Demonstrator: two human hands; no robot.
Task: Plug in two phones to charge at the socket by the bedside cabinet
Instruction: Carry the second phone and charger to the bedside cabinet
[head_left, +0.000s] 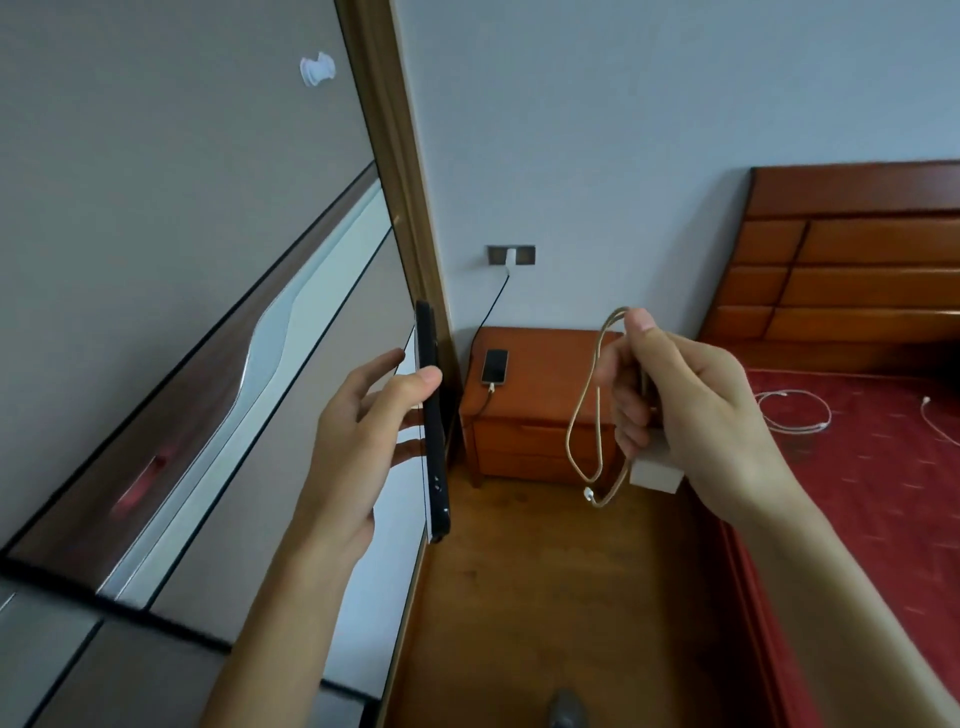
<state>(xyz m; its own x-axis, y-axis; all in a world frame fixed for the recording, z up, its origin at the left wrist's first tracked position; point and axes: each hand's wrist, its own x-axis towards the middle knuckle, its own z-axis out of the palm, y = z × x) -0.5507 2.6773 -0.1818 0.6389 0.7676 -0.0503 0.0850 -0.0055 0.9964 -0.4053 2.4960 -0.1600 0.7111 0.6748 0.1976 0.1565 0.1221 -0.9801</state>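
Note:
My left hand (363, 415) holds a black phone (434, 441) edge-on and upright, thumb on its near side. My right hand (685, 410) is closed on a looped gold braided cable (584, 415) and a white charger block (655, 474) that peeks out below the palm. Ahead, a second phone (494, 366) lies on the orange bedside cabinet (540, 415), with a dark cable (491, 312) running up to a white plug in the wall socket (511, 254).
A grey wardrobe (182, 312) with a wooden frame fills the left side. A bed with a red cover (857, 467) and wooden headboard (857, 249) lies at the right, with white cables (795, 410) on it. Wooden floor (519, 597) runs between them.

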